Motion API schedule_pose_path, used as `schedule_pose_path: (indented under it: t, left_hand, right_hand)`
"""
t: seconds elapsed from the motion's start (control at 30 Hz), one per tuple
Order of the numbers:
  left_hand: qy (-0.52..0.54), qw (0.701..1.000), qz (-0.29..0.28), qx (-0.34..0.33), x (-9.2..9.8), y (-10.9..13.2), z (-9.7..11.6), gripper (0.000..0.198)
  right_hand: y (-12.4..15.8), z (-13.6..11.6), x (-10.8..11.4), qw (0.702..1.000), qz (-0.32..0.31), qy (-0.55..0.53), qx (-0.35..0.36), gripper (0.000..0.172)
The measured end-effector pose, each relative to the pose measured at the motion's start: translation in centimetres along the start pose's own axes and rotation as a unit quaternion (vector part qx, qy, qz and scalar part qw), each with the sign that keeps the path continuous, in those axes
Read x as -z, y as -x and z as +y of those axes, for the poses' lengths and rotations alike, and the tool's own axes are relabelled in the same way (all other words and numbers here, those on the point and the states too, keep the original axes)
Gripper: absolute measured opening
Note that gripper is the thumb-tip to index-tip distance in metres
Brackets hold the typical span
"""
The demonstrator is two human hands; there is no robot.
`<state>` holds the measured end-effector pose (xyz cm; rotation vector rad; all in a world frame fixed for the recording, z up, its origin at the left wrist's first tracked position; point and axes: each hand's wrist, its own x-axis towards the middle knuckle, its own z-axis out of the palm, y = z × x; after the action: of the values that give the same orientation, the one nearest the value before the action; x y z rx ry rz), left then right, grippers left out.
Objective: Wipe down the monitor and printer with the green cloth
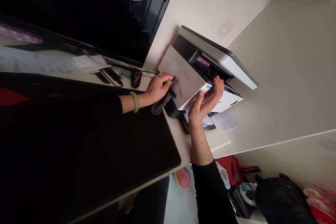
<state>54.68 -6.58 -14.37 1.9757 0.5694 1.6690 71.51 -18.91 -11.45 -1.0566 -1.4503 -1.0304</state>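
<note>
A white and black printer (181, 73) stands at the desk's end, its scanner lid (220, 57) raised. My left hand (159, 89), a green bangle on its wrist, is closed on a dark cloth (159, 106) beside the printer's white side panel. Something thin and green shows by its fingertips; what it is I cannot tell. Brownish marks run along that panel. My right hand (206, 101) lies against the printer's front, thumb apart from the fingers, whose tips reach the upper edge near a blue label (209, 86).
A large black monitor (78, 14) stands behind the black desk mat (105, 154). Papers (39, 61), a cable and a small dark device (136, 77) lie along its base. Below the desk are a ball (182, 177) and a black backpack (283, 199). A wall panel (283, 77) rises beyond the printer.
</note>
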Motion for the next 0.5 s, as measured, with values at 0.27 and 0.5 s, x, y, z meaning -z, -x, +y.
schedule_pose_path:
  t: [0.27, 0.5]
  left_hand:
    - [-0.013, 1.0, 0.021, 0.001, -0.3, -0.7, -1.3, 0.054]
    - [0.003, 1.0, 0.012, 0.0, -1.0, -0.8, -0.7, 0.033]
  right_hand:
    - [-0.1, -0.1, 0.0, 1.0, 0.007, -0.007, 0.0, 0.056]
    - [-0.1, -0.1, 0.0, 1.0, 0.007, -0.002, -0.006, 0.057]
